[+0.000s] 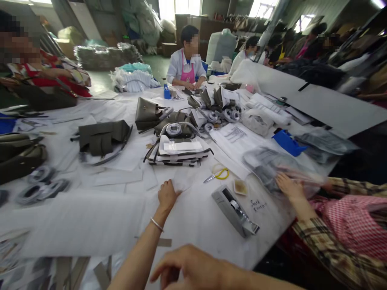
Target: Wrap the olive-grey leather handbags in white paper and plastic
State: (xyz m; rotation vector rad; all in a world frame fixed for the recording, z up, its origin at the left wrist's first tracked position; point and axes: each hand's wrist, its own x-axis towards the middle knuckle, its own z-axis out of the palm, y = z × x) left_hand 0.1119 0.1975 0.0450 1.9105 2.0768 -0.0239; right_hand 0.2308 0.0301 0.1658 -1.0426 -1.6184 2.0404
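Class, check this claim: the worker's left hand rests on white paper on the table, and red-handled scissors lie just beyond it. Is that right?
Not quite. The head view shows the left hand on white paper, but the scissors have yellow handles, not red.

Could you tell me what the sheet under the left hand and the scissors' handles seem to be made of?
The sheet by the left hand looks like thin white paper or tissue: matte, flat, slightly creased. The scissors seem to have glossy yellow plastic handles and metal blades.

Yellow-handled scissors point(218, 174) lie near a grey tape dispenser point(236, 210).
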